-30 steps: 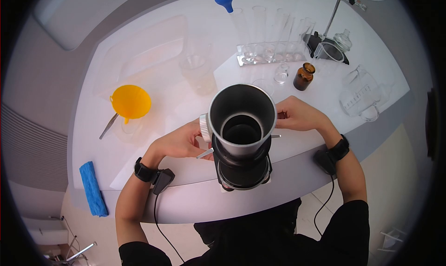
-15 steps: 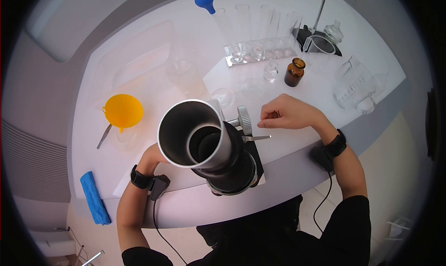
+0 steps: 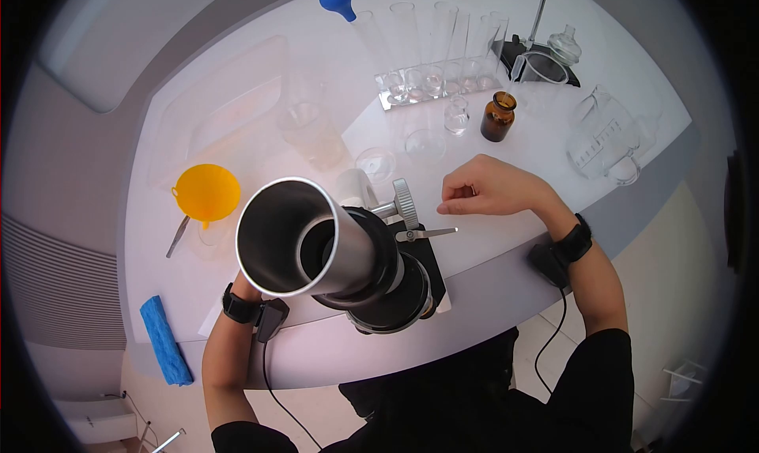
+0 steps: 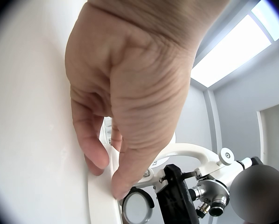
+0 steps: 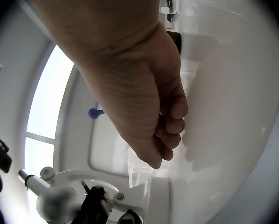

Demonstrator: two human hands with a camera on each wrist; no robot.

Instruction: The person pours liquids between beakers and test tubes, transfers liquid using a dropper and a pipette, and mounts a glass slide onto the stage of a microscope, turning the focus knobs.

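Observation:
A microscope (image 3: 379,255) stands near the table's front edge, its wide silver eyepiece tube (image 3: 292,235) angled to the left and its ridged knob (image 3: 405,204) facing right. In the head view it hides most of my left hand. The left wrist view shows that left hand (image 4: 130,88) low at the tabletop, thumb and fingers on either side of the microscope's white base (image 4: 102,200). To the right of the microscope, my right hand (image 3: 494,186) hovers with loosely curled fingers that hold nothing. The right wrist view shows a gap between those fingertips and the microscope's base (image 5: 156,200).
Behind my right hand are a brown bottle (image 3: 498,118), a small glass bottle (image 3: 456,116) and a test tube rack (image 3: 435,89). A glass measuring jug (image 3: 601,141) stands right. To the left are a yellow funnel (image 3: 207,192), tweezers (image 3: 178,236) and a blue cloth (image 3: 166,341).
The microscope has turned, its eyepiece tube swinging left and covering my left hand. My right hand has let go of it and stays just to its right.

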